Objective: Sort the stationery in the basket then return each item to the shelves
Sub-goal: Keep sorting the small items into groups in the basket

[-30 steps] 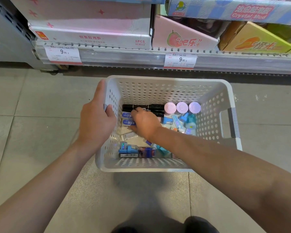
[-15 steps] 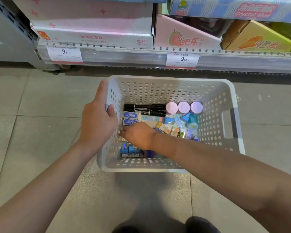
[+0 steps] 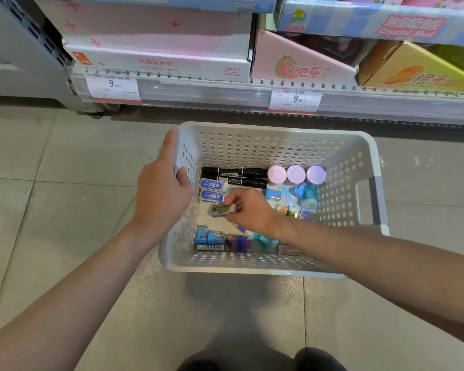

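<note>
The right forearm hides part of the basket's [image 3: 279, 145] contents near the lower centre of the frame; small packets there are too blurred to identify. The right hand [image 3: 248, 211] pinches a small wrapped eraser [image 3: 223, 210] just above the basket floor — fingers curled round it. The left hand [image 3: 162, 194] grips the basket's left rim. Inside lie two black markers [image 3: 235, 175] along the far wall, three round pastel lids [image 3: 296, 174] beside them, and two blue-labelled erasers [image 3: 212, 191] at left. The basket sits above a grey tiled floor [image 3: 51, 210]; a shelf [image 3: 225, 89] with price tags [image 3: 113, 87] and boxed goods — partly cut off — fills the upper frame.
</note>
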